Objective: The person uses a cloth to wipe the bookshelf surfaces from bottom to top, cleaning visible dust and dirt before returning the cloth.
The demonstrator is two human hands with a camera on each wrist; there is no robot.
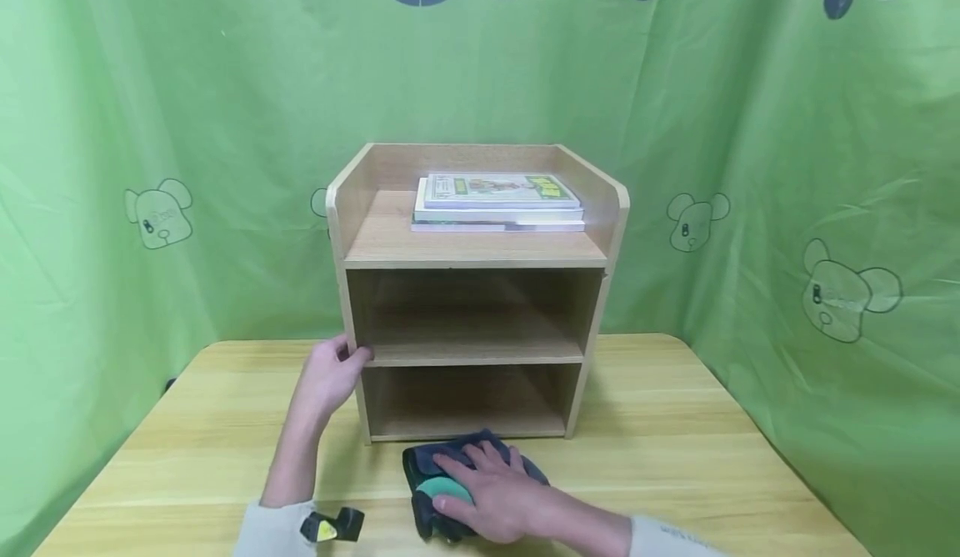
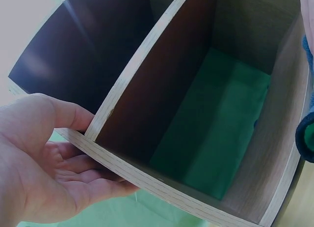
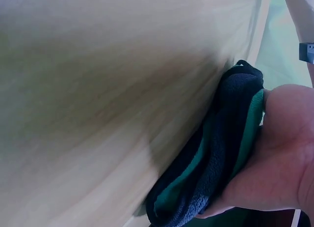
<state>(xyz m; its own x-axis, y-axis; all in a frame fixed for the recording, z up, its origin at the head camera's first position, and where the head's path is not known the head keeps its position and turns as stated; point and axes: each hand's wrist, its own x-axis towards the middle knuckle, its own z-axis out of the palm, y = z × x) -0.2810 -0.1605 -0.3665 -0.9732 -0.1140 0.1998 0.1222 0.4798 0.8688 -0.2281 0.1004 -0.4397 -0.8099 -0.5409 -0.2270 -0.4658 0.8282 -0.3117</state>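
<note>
A small wooden shelf unit (image 1: pixel 476 263) stands on the table. My left hand (image 1: pixel 333 373) grips the edge of its left side panel at the middle board's height. In the left wrist view the thumb (image 2: pixel 73 115) lies on the inner side, touching near the middle board, and the fingers (image 2: pixel 93 180) are around the outside. My right hand (image 1: pixel 491 490) rests on a folded dark blue and green cloth (image 1: pixel 420 457) in front of the unit, fingers spread over it. In the right wrist view the layered folds of the cloth (image 3: pixel 216 153) show beneath the palm; the fingertips are hidden.
Several books (image 1: pixel 498 203) lie stacked on the unit's top board, between its raised sides. The wooden table (image 1: pixel 675 424) reaches out on both sides of the unit. A green printed curtain (image 1: pixel 262 82) hangs behind and at both sides.
</note>
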